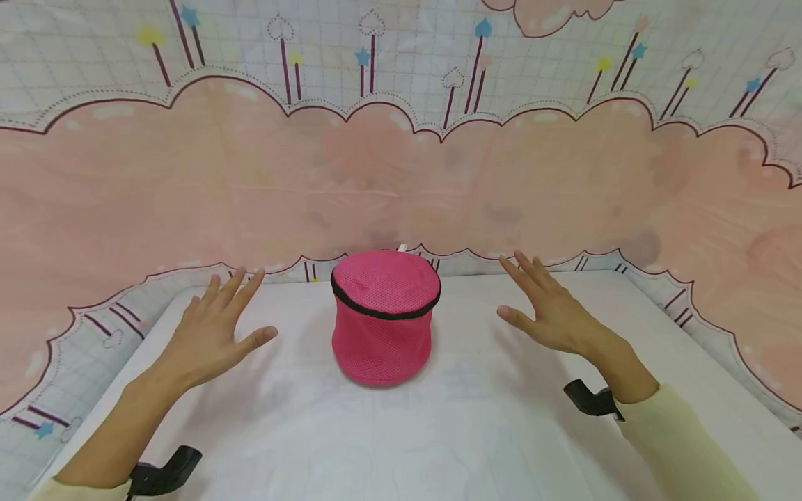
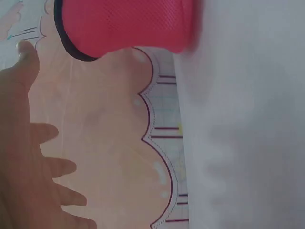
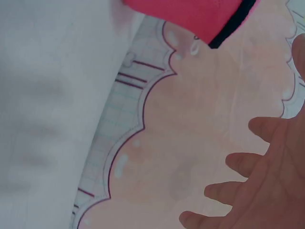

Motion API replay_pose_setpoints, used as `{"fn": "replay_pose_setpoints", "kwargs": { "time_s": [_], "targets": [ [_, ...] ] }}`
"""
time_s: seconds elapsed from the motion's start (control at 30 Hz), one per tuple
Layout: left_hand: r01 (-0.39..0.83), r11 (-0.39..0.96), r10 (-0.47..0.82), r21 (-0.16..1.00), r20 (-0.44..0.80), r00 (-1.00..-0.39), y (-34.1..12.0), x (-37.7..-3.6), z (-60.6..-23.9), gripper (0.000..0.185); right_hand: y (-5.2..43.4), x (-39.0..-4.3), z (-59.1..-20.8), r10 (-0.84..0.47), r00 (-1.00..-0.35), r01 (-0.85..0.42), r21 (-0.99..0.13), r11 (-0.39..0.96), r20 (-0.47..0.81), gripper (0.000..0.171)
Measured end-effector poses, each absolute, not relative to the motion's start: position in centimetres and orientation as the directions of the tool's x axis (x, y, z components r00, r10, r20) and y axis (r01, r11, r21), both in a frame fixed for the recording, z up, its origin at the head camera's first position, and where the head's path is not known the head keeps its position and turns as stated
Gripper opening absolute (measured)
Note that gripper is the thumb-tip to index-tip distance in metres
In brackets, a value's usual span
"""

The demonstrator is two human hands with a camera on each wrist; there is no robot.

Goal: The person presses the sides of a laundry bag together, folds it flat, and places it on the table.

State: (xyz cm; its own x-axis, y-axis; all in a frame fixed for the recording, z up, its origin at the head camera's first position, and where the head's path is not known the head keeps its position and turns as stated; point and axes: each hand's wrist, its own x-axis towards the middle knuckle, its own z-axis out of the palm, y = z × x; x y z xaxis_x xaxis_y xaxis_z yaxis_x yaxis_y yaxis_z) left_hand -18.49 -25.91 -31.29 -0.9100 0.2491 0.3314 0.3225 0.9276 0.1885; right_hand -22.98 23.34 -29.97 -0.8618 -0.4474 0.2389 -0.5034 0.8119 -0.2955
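Note:
A pink mesh bag, round like a drum with a black band below its top, stands upright on the white table. My left hand hovers to its left, fingers spread and holding nothing. On the other side my right hand is also raised above the table with straight, spread fingers. Both hands are apart from the bag. Part of the pink bag shows at the top of the left wrist view, and its lower side and black band appear at the top of the right wrist view.
Behind the table hangs a cloth printed with peach scallops and small candle-like shapes. Black wrist mounts sit on both forearms, by pale yellow sleeves. The table's far edge runs just behind the bag.

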Motion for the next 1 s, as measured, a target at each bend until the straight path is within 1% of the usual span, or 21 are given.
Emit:
{"fn": "replay_pose_setpoints", "kwargs": {
  "time_s": [0.17, 0.3, 0.37, 0.53, 0.6, 0.67, 0.87, 1.0],
  "targets": [
    [0.331, 0.895, 0.22, 0.299, 0.349, -0.911, -24.6, -18.4, -31.1, 0.081, 22.0, -23.8, -30.4, -0.459, -0.844, -0.536, -0.381, 0.753, 0.278, 0.075],
    [0.328, 0.862, 0.196, 0.387, 0.343, -0.919, -23.5, -18.4, -31.0, 0.078, 20.9, -24.5, -30.9, -0.489, -0.812, -0.584, -0.467, 0.664, 0.32, 0.071],
    [0.332, 0.835, 0.183, 0.439, 0.347, -0.92, -22.9, -18.5, -31.0, 0.076, 20.4, -24.8, -31.1, -0.495, -0.803, -0.593, -0.53, 0.606, 0.332, 0.068],
    [0.349, 0.749, 0.152, 0.562, 0.368, -0.917, -21.2, -18.7, -31.2, 0.072, 19.1, -25.7, -31.7, -0.482, -0.821, -0.539, -0.693, 0.479, 0.306, 0.06],
    [0.359, 0.707, 0.136, 0.609, 0.381, -0.914, -20.4, -18.8, -31.4, 0.069, 18.4, -26.0, -31.9, -0.48, -0.828, -0.511, -0.742, 0.434, 0.289, 0.057],
    [0.37, 0.665, 0.118, 0.648, 0.398, -0.91, -19.6, -18.9, -31.7, 0.066, 17.8, -26.2, -32.1, -0.484, -0.829, -0.493, -0.772, 0.4, 0.278, 0.056],
    [0.391, 0.601, 0.066, 0.697, 0.445, -0.893, -17.6, -19.0, -32.3, 0.06, 16.0, -26.4, -32.2, -0.506, -0.816, -0.475, -0.822, 0.314, 0.278, 0.056],
    [0.378, 0.538, 0.046, 0.753, 0.421, -0.906, -16.4, -19.1, -31.9, 0.057, 15.1, -26.8, -32.3, -0.497, -0.819, -0.454, -0.853, 0.258, 0.286, 0.055]
  ]
}}
